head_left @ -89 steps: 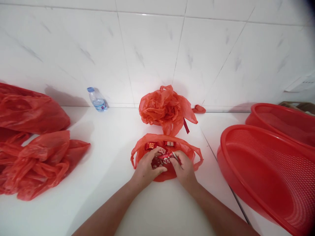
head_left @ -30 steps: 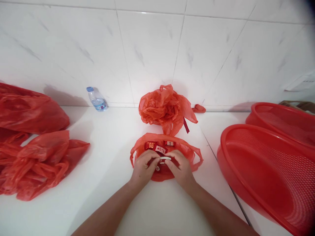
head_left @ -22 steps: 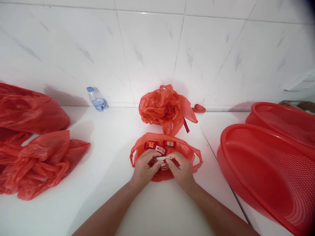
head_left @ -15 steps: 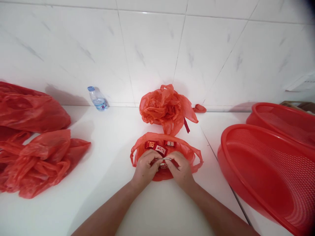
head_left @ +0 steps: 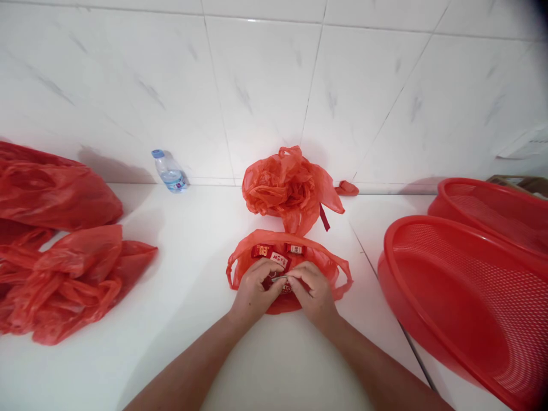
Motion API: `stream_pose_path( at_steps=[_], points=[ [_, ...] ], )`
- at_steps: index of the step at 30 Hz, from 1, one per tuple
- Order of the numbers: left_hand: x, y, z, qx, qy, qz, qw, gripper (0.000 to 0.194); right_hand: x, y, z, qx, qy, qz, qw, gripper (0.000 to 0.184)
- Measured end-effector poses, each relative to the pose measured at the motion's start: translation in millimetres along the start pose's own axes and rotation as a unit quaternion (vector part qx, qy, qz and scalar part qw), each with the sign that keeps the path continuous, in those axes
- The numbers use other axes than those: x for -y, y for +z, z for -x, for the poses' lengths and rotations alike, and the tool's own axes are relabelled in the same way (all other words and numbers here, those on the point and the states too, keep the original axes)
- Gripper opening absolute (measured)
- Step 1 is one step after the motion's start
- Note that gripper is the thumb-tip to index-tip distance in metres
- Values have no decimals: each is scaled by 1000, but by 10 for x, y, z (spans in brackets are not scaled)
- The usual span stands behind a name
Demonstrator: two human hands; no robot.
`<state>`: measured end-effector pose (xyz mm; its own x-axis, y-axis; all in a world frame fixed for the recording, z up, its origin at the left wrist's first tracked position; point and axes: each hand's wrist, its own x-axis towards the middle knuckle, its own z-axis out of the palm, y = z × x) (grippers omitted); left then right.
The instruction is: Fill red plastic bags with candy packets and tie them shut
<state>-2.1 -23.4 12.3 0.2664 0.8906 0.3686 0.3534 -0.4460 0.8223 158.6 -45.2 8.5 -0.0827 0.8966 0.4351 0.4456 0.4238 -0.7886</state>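
Both hands are closed in a pinch over an open red plastic bag (head_left: 329,262), thumbs and fingertips almost meeting. Between them runs a thin pale strip (head_left: 281,278), gripped by my left hand (head_left: 252,290) and my right hand (head_left: 314,292); its kind is too small to make out. Below the fingertips a red surface with white print is partly hidden. Small red packets lie inside the bag: one with yellow print (head_left: 262,250), one with a white label (head_left: 280,260) and one at the right (head_left: 295,249).
Crumpled red plastic bags (head_left: 286,185) lie behind the open bag. Filled red bags (head_left: 81,274) take up the left side. A water bottle (head_left: 171,174) stands near the tiled wall (head_left: 265,85). Red plastic baskets (head_left: 454,308) occupy the right side of the white table (head_left: 192,240).
The pale strip has shifted left between my fingertips; its end no longer sticks out over my right fingers. My left fingers have moved slightly toward the right hand. The bags stay put.
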Motion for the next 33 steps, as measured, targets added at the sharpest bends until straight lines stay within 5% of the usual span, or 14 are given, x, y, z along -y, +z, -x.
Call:
stream_pose_path(
  at_steps=[16,33],
  points=[
    [-71,-14,42,7,58,-8,998,12,42,-20,31,-40,-85,50,994,9],
    [19,-8,32,4,-18,2,1000,10,-49,-30,3,-29,-22,55,998,11]
  ],
)
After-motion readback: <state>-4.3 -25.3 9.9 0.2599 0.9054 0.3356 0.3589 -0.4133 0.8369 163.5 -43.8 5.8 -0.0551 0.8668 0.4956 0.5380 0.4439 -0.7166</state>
